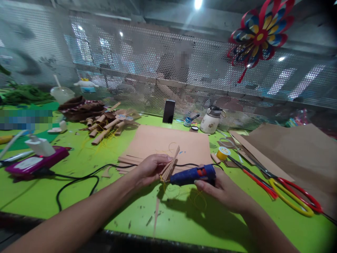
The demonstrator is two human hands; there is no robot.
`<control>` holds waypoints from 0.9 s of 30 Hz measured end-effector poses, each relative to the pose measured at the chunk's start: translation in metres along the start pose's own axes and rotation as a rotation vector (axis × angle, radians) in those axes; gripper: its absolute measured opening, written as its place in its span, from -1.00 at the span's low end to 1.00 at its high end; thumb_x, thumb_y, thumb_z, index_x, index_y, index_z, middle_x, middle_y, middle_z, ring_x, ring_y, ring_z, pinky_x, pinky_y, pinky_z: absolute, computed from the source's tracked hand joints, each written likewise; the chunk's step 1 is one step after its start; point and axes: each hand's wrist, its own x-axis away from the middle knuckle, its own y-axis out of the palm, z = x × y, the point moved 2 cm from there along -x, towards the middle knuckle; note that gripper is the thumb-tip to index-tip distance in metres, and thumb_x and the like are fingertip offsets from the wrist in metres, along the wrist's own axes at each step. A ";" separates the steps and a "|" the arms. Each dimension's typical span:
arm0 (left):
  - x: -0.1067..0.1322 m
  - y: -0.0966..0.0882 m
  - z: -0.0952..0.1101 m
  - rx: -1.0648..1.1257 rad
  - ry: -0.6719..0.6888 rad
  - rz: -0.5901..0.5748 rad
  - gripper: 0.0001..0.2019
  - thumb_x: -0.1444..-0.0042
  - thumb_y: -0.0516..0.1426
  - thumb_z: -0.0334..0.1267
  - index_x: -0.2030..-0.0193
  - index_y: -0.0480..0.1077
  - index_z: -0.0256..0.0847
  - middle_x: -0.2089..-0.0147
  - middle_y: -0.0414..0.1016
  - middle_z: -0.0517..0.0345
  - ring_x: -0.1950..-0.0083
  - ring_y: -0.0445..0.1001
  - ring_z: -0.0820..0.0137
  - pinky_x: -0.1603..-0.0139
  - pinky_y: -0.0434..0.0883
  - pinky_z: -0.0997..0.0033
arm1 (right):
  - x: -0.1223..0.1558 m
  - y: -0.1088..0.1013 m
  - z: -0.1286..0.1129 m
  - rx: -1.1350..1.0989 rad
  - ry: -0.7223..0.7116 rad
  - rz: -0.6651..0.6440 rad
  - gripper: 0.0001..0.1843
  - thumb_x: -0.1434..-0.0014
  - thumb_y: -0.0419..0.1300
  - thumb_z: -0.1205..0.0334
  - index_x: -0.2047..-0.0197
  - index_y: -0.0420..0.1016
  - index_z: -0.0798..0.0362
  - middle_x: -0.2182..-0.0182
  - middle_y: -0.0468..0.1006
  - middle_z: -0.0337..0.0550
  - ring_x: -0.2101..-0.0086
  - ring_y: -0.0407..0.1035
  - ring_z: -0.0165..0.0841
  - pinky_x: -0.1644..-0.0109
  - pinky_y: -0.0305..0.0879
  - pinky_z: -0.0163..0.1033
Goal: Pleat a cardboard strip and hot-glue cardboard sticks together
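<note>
My left hand (154,168) pinches a folded strip of brown paper (172,162) that has a yellow thread at its lower end. In my right hand (223,189) is a blue glue gun (191,175), its fingers wrapped round the handle. The gun's tip points left and meets or nearly meets the strip's lower end; whether they touch I cannot tell. Loose yellow thread hangs below the strip. Behind both hands lies a stack of brown paper sheets (168,138) on the green table (131,218).
Large scissors (292,196) and a yellow thread spool (223,153) lie to the right, near brown paper (297,151). Rolled paper pieces (107,126) sit back left. A purple power strip (37,163) trails a black cord. A phone (169,111) and a white bottle (210,121) stand behind.
</note>
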 end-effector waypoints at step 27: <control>0.008 0.008 0.018 -0.064 0.303 0.018 -0.84 0.00 0.26 -0.29 0.28 0.41 -0.27 0.37 0.46 0.17 0.39 0.45 0.50 0.33 0.40 0.56 | -0.001 -0.011 -0.001 -0.266 -0.093 0.148 -0.62 -0.20 0.12 -0.07 0.29 0.50 0.11 0.42 0.50 -0.09 0.40 0.37 -0.33 0.31 0.34 -0.24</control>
